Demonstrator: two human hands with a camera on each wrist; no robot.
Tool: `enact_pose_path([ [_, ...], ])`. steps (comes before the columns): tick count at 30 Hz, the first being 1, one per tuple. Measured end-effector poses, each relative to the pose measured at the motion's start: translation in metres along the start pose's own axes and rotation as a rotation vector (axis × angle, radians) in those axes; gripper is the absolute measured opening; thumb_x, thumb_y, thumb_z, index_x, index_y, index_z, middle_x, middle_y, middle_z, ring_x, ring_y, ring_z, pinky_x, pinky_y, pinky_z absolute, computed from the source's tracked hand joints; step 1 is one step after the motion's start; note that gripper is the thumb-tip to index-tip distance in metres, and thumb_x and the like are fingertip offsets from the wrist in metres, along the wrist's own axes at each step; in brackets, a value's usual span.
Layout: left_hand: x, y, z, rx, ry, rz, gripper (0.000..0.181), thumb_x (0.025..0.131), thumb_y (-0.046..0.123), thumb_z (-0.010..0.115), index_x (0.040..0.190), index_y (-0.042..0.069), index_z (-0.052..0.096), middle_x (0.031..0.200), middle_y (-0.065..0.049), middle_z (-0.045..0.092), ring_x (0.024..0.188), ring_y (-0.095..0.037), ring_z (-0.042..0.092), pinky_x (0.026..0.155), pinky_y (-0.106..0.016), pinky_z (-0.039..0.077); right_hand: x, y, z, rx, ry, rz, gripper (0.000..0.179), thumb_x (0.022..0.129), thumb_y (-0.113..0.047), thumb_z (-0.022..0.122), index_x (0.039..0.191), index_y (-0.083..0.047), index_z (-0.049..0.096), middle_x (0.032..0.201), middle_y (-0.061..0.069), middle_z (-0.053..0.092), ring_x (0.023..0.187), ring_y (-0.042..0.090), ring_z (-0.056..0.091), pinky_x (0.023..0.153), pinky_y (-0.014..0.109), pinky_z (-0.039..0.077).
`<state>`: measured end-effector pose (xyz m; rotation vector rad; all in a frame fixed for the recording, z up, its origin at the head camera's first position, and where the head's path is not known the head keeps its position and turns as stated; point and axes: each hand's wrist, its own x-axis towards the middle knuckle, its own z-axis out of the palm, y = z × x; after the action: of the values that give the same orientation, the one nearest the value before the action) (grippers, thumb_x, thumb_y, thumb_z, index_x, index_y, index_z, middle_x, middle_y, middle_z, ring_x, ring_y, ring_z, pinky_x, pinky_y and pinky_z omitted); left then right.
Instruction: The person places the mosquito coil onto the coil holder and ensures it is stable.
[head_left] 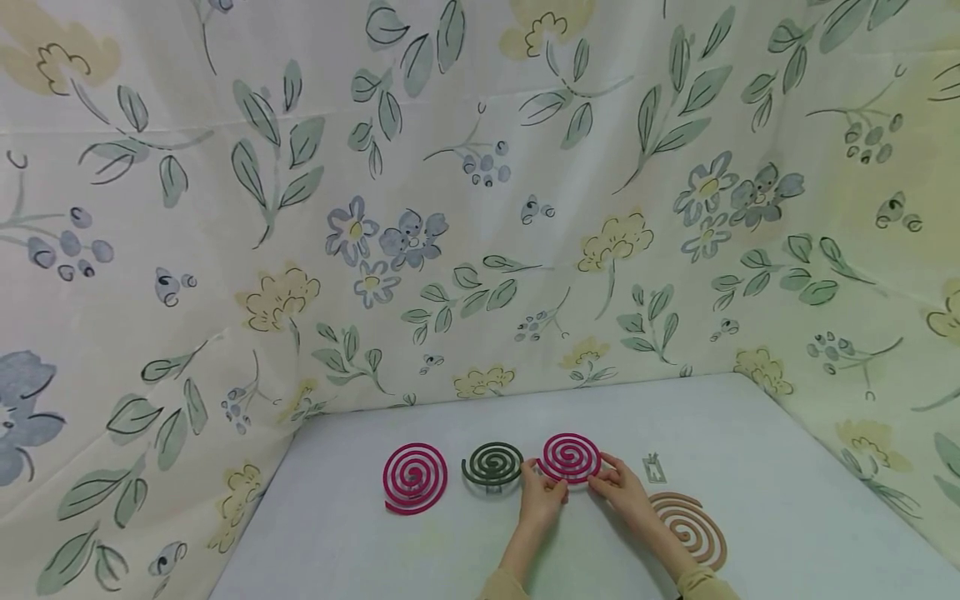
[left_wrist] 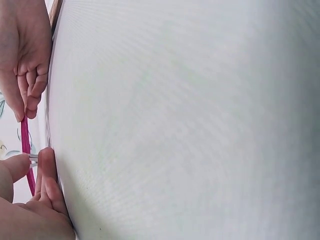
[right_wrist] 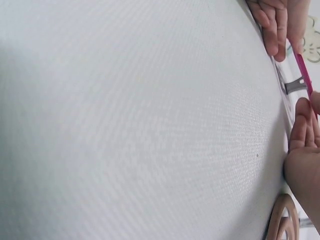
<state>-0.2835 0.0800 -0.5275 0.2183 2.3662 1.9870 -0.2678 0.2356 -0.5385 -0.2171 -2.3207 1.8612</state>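
A pink mosquito coil (head_left: 570,456) sits level just above the tabletop, with a small metal stand (right_wrist: 295,86) beneath it in the right wrist view. My left hand (head_left: 542,502) pinches the coil's near left edge between thumb and fingers. On the near right edge, my right hand (head_left: 624,496) pinches the same coil. Both wrist views show the coil edge-on as a thin pink strip between the two hands. Close to the left of my left hand, a dark green mosquito coil (head_left: 492,464) rests on a stand.
Another pink coil (head_left: 414,477) stands at the left, also on a support. A brown coil (head_left: 686,533) lies near the right forearm, partly covered by it. Behind it is a flat metal stand (head_left: 654,468). A floral cloth (head_left: 465,208) hangs around the white table (head_left: 322,533).
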Motion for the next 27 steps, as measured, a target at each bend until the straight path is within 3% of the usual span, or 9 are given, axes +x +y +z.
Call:
enact_pose_path([
  [22, -0.0005, 0.0002, 0.0004, 0.009, 0.016, 0.02, 0.063, 0.086, 0.001, 0.062, 0.133, -0.01, 0.021, 0.065, -0.012, 0.064, 0.058, -0.019, 0.063, 0.059, -0.021, 0.045, -0.0012, -0.0003, -0.0017, -0.036, -0.004, 0.028, 0.063, 0.089, -0.01, 0.064, 0.139, 0.01, 0.032, 0.089, 0.009, 0.066, 0.074, 0.002, 0.054, 0.069, 0.015, 0.045],
  [27, 0.0001, -0.0013, 0.0006, -0.001, 0.022, 0.028, 0.064, 0.085, 0.0, 0.062, 0.133, -0.009, 0.022, 0.066, -0.013, 0.065, 0.058, -0.02, 0.064, 0.058, -0.021, 0.047, -0.001, 0.0013, -0.0011, 0.002, -0.002, 0.003, 0.062, 0.089, -0.008, 0.063, 0.139, 0.011, 0.031, 0.088, 0.01, 0.067, 0.072, 0.0, 0.054, 0.069, 0.015, 0.045],
])
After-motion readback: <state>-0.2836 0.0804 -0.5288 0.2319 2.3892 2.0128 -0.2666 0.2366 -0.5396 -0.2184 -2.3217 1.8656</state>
